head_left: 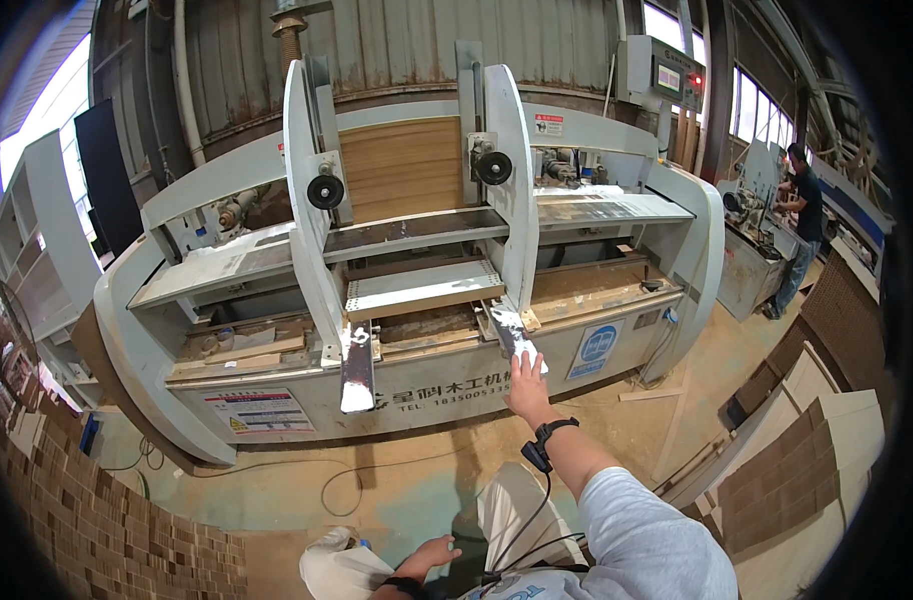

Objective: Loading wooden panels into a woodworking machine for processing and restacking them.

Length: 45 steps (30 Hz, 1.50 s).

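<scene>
My right hand (525, 387) reaches forward with fingers stretched out, resting at the near end of the right support arm (508, 325), a dark bar with worn white patches. My left hand (436, 553) hangs low by my legs, fingers loosely bent and apart, with nothing visible in it. Ahead of me, a white board (423, 284) with a brown front edge and small holes at both ends lies across the woodworking machine (276, 375). It sits between two tall white side plates (301, 190). A matching left support arm (357, 375) juts toward me.
Two black handwheels (494, 168) are on the plates. A control box (666, 75) with a lit red lamp is at upper right. Stacked brown strips (106, 490) fill the lower left; boards (796, 480) lean at right. A person (804, 220) works farther back. A cable (341, 490) crosses the floor.
</scene>
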{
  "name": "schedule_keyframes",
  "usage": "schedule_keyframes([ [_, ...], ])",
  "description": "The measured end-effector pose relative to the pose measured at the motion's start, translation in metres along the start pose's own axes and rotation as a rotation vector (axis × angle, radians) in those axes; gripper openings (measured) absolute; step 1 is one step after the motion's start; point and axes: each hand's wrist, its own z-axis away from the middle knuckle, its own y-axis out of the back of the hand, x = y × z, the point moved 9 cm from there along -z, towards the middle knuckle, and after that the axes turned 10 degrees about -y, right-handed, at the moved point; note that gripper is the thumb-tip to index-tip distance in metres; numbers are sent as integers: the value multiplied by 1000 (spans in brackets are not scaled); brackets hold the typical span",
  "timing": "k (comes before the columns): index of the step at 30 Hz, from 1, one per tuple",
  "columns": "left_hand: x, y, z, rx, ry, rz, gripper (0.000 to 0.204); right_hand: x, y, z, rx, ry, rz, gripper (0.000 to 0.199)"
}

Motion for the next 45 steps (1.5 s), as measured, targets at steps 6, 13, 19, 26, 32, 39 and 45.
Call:
schedule_keyframes([
  [6, 10, -4, -12, -18, -55, 25, 64, 37, -24, -19, 114, -25, 72, 84],
  [13, -18, -2, 2, -23, 70, 82, 65, 2, -12, -8, 76, -3, -22, 75],
  [19, -20, -4, -2, -33, 57, 56, 66, 7, 1, -1, 25, -20, -71, 59],
  [26, -12, 0, 3, -43, 72, 87, 66, 6, 0, 1, -20, -28, -54, 60],
  [32, -13, 0, 3, -60, 95, 51, 66, 4, 1, 0, -3, -23, -17, 59],
  [39, -21, -3, 0, -32, 64, 67, 66, 4, 2, 0, 10, -11, -46, 60],
  [45, -25, -6, -2, -22, 34, 77, 67, 4, 1, 0, 16, -17, -22, 60],
])
